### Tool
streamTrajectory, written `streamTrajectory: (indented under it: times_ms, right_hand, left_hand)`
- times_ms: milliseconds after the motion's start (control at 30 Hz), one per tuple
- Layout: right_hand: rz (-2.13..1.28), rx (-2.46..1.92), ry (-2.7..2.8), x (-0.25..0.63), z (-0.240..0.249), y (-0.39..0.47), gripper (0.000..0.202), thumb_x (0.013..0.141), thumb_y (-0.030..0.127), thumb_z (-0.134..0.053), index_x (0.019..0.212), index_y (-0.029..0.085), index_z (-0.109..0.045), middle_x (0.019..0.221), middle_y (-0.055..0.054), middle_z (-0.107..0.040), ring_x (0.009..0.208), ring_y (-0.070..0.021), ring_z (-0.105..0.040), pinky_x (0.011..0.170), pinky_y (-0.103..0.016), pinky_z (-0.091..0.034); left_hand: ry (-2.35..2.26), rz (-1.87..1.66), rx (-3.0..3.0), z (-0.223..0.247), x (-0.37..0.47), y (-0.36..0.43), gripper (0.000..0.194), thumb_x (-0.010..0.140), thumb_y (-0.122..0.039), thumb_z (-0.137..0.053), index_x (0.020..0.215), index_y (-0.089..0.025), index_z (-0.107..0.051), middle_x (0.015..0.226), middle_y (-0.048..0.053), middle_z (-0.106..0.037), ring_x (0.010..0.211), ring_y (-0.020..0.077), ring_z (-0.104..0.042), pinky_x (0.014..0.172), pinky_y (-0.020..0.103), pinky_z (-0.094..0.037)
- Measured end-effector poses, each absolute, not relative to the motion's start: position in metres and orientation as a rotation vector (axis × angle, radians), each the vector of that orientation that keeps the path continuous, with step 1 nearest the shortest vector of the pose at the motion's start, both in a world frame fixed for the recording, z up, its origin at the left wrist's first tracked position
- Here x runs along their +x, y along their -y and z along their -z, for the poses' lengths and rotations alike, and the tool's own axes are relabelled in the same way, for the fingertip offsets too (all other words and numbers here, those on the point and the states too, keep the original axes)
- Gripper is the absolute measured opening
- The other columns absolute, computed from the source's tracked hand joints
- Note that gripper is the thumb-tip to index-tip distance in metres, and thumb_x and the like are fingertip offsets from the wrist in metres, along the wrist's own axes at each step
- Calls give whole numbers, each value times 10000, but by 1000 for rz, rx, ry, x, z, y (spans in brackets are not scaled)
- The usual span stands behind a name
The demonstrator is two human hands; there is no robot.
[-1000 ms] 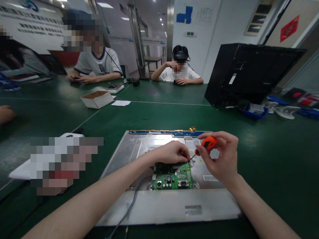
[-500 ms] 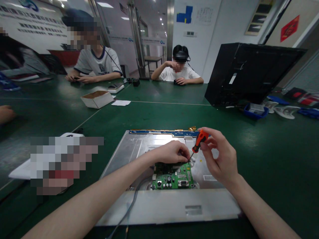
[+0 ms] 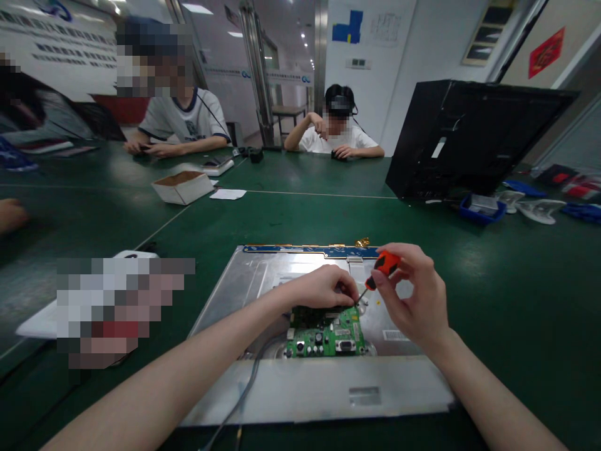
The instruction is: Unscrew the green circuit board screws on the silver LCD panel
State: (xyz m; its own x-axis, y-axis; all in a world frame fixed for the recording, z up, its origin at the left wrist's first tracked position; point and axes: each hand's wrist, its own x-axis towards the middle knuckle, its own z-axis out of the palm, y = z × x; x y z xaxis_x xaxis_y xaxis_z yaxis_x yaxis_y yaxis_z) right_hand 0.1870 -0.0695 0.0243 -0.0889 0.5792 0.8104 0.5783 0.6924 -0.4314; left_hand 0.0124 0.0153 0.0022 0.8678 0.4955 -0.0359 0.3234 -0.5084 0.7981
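In my right hand (image 3: 416, 291) is a short screwdriver (image 3: 385, 264) with an orange and black handle, gripped between thumb and fingers. Its thin shaft slants down to the left, and the tip meets the upper right corner of a green circuit board (image 3: 350, 326). My left hand (image 3: 328, 287) reaches over the board with fingers curled in a pinch beside that tip; whatever they hold is hidden. The board lies on the silver metal back of a display panel (image 3: 404, 382). A blue circuit strip (image 3: 300, 250) runs along the panel's far edge.
A grey cable (image 3: 251, 382) crosses the panel's near left. An open white box (image 3: 183, 188) stands farther back. At right are a black monitor (image 3: 469, 138) and a blue tray (image 3: 481, 210). Two people (image 3: 185, 119) sit across the green table; another's hand shows at left.
My right hand has turned the screwdriver, and its handle now leans lower and farther right. The tip stays at the board's corner. My left hand has not visibly moved.
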Motion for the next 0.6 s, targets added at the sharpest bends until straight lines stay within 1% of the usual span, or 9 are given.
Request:
streamTrajectory:
  times_ms: [100,200,300,433,500,600]
  right_hand:
    - [38,-927,1776,187,-28,69,401,900,97,-521,1265,260,-483,1086,-61,-558,731,-124,-611,508,-240,-526]
    - [46,-959,1791,186,-28,69,429,923,96,-476,1310,279,-467,1109,-67,-582,730,-126,-617,525,-253,-541]
    - [8,-972,1769,186,-25,69,442,906,135,-532,1316,272,-436,1096,-64,-615,696,-128,-626,503,-246,-540]
    - [-28,-942,1694,186,-20,68,466,841,180,-651,1232,268,-414,1017,-30,-630,683,-132,-643,484,-226,-535]
    - [-31,-927,1669,186,-20,68,467,825,175,-669,1197,269,-404,983,-17,-627,696,-137,-651,497,-227,-543]
    - [-40,-897,1663,184,-20,68,487,821,157,-664,1201,263,-379,965,-15,-625,730,-149,-661,519,-236,-555]
  left_hand:
    - [-594,-249,2156,-2,13,-16,78,778,-86,-652,801,-133,-710,723,2,-662,684,131,-598,646,221,-438]
    - [-596,-244,2156,-3,13,-15,83,781,-83,-645,801,-133,-709,728,3,-669,680,130,-601,649,221,-438]
    - [-599,-240,2148,-4,13,-14,81,780,-82,-650,799,-134,-708,716,-1,-665,676,128,-598,645,217,-437]
    - [-605,-234,2137,-4,12,-14,92,778,-77,-652,813,-139,-711,741,1,-672,697,127,-602,656,213,-443]
    - [-607,-240,2142,-4,12,-14,106,777,-73,-651,824,-146,-713,761,2,-679,714,129,-607,670,213,-449]
    - [-614,-243,2145,-5,13,-14,112,772,-69,-655,826,-147,-713,767,1,-682,719,131,-611,674,215,-455]
